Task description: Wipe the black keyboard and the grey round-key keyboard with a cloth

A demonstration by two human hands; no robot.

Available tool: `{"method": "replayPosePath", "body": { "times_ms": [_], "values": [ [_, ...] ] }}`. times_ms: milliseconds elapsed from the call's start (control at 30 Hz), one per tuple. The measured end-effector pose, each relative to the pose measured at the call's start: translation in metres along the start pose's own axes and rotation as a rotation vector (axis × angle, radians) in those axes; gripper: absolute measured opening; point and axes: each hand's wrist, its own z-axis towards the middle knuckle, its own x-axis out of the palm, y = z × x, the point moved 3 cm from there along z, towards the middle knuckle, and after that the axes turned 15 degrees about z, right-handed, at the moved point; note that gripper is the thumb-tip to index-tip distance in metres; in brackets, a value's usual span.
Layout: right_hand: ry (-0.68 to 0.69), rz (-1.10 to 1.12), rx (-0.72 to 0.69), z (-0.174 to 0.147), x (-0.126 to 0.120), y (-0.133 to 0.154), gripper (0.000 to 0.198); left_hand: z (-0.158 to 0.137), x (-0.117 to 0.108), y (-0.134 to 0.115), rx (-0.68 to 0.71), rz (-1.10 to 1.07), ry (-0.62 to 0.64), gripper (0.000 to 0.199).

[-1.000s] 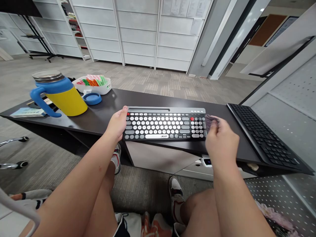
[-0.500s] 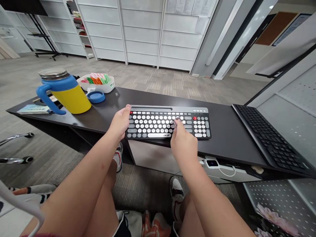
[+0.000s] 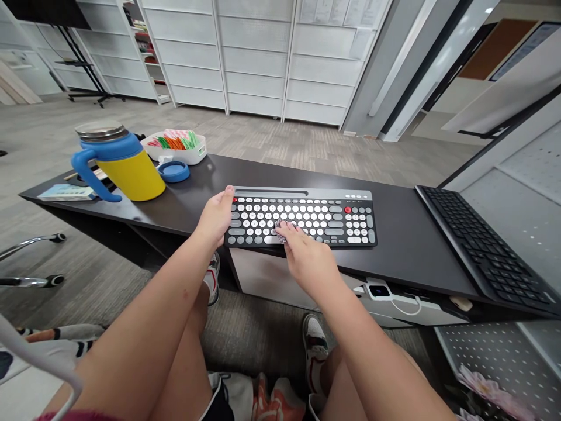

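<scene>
Keyboard (image 3: 309, 215) of grey and black plastic with round white keys lies at frame centre on the dark desktop (image 3: 398, 234). Left hand (image 3: 214, 217) is closed on its left end. Right hand (image 3: 309, 254) has fingers bunched on a small crumpled dark piece (image 3: 281, 231), mostly hidden, over the lower keys, obscuring part of the space bar. Yellow-and-blue handled mug (image 3: 135, 175), round blue lid (image 3: 174, 171) and white plastic tray (image 3: 195, 154): left. Long black keyboard (image 3: 486, 245): right, cut off at the edge.
</scene>
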Motion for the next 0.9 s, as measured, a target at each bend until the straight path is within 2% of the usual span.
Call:
{"method": "replayPosePath", "body": {
  "times_ms": [633,767,900],
  "values": [
    [0.226,0.144,-0.122,-0.023,-0.017,-0.001,0.048,0.004,-0.001,0.002,-0.009,0.015,-0.028,0.046],
    [0.255,0.186,-0.074,-0.026,-0.021,-0.001,0.050,0.003,-0.001,0.000,-0.010,0.021,-0.033,0.047],
    [0.313,0.313,0.055,-0.026,-0.034,-0.002,0.043,0.001,0.000,-0.003,-0.017,0.027,-0.032,0.045]
  ]
}}
